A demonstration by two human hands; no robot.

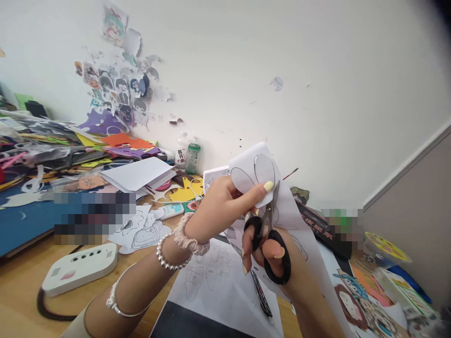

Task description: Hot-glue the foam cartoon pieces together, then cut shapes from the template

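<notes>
My left hand (pixel 225 206) pinches a white paper sheet (pixel 252 171) printed with outlined oval shapes and holds it up in front of me. My right hand (pixel 271 253) is closed through the black handles of a pair of scissors (pixel 269 234). The blades point upward into the paper's lower edge, right next to my left thumb. The paper hangs down past my right wrist. A scrunchie and a bead bracelet sit on my left wrist.
A wooden desk (pixel 21 291) holds a white power strip (pixel 81 267), printed sheets (pixel 218 281), a pen (pixel 260 293), two bottles (pixel 188 155), a stack of coloured paper (pixel 70 145) at left and cut-outs (pixel 362 305) at right. Stickers (pixel 120 89) cover the wall.
</notes>
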